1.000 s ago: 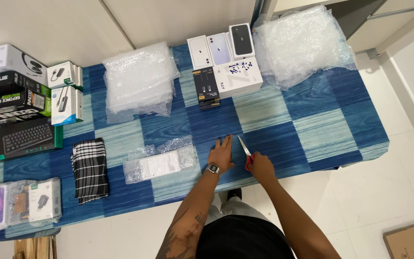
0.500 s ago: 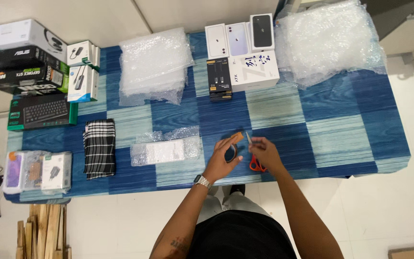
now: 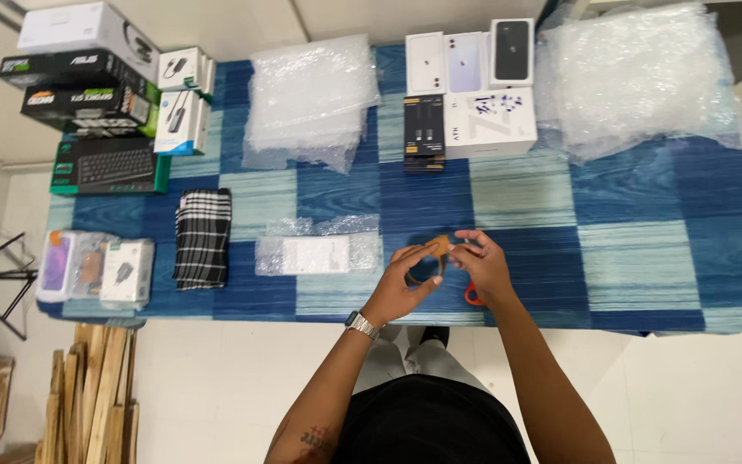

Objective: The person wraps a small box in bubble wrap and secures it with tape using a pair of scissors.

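A small brown tape roll (image 3: 442,247) sits between the two hands, just above the near edge of the table (image 3: 672,258). The left hand (image 3: 405,279) curls around it from the left, thumb and fingers pinching its side. The right hand (image 3: 484,268) meets it from the right, fingertips closed on the roll's upper edge. Both hands grip the same roll, held slightly off the blue checked cloth.

Under the right hand lies an orange-handled pair of scissors (image 3: 473,296), mostly hidden by the palm. A watch (image 3: 361,325) is on the left wrist.

Just left of the hands lies a white box wrapped in bubble wrap (image 3: 315,253). Further left are a folded checked cloth (image 3: 202,238) and small wrapped packages (image 3: 96,268).

Behind the hands stand a dark cable box (image 3: 423,131), a white box (image 3: 489,123) and three phone boxes (image 3: 469,60). A bubble wrap stack (image 3: 311,99) lies to the left of them, and a larger heap (image 3: 637,77) to the right. A keyboard box (image 3: 112,166) and stacked cartons (image 3: 79,77) fill the far left corner.
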